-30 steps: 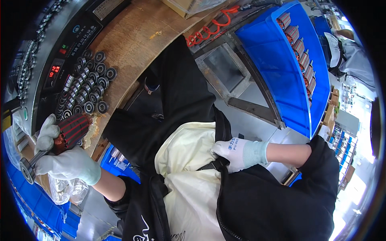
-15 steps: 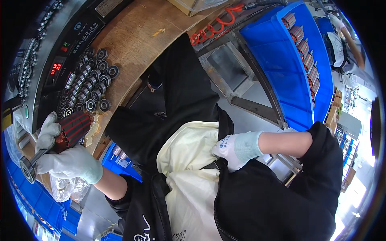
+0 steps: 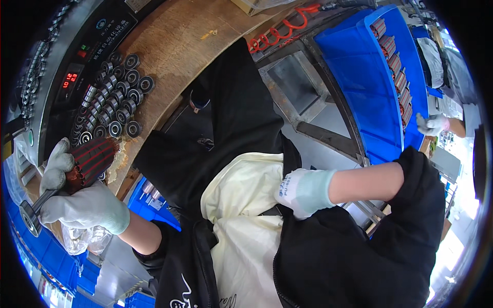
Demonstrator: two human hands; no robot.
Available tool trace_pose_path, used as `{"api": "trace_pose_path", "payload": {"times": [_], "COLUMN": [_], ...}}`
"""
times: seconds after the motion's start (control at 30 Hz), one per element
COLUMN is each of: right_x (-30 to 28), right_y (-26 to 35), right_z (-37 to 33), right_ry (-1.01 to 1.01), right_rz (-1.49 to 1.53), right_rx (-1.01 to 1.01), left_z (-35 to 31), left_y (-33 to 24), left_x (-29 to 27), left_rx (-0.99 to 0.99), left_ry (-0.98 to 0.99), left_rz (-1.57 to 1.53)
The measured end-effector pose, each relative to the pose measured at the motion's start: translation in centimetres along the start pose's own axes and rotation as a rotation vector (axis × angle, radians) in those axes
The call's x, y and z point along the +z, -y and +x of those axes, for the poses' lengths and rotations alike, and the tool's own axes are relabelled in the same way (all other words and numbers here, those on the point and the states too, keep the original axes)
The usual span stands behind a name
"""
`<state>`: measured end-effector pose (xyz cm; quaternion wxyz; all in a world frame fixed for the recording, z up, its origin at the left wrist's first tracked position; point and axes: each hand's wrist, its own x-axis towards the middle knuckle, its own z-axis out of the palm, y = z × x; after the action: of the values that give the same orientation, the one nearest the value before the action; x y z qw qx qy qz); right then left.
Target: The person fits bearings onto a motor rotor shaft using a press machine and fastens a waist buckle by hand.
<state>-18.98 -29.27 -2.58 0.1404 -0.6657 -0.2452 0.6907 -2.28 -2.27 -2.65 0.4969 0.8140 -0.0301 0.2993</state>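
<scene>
Co-worker's hand (image 3: 435, 124) newly shows; left hand (image 3: 82, 205) stays wrapped round armature (image 3: 94, 161), right hand (image 3: 304, 193) at shirt (image 3: 244, 187), grip unclear: handling's paused.

1 head fisheye (near) looks down: left hand (image 3: 84, 208), right hand (image 3: 302, 193).

At the frame's left, the motor core (image 3: 93, 161) looked matt and ridged, its shaft (image 3: 45, 200) smooth metal, and the left glove (image 3: 84, 208) matt cloth. Upper left, the rings (image 3: 118, 97) were shiny metal, the tabletop (image 3: 179, 46) scuffed wood. Upper right, the bin (image 3: 354, 87) was smooth plastic.
</scene>
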Motion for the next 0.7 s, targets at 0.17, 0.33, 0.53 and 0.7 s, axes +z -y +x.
{"api": "trace_pose_path", "payload": {"times": [0.17,0.33,0.53,0.7], "right_x": [3.2,5.5,5.1,4.8], "right_y": [-0.5,-1.2,-1.4,-1.5], "right_z": [-1.3,-1.3,-1.8,-1.1], "right_ry": [-0.304,-0.438,-0.416,-0.286], "right_rz": [0.169,0.431,0.729,0.988], "right_rx": [0.036,0.034,0.071,0.186], "left_z": [0.2,0.2,0.2,0.3], "left_y": [0.4,0.1,-0.1,0.6], "left_x": [-0.2,0.1,0.2,-0.2], "left_rx": [0.014,0.006,0.069,0.046], "left_ry": [-0.006,-0.013,0.000,-0.012], "left_rz": [0.012,0.037,0.124,0.044]}}
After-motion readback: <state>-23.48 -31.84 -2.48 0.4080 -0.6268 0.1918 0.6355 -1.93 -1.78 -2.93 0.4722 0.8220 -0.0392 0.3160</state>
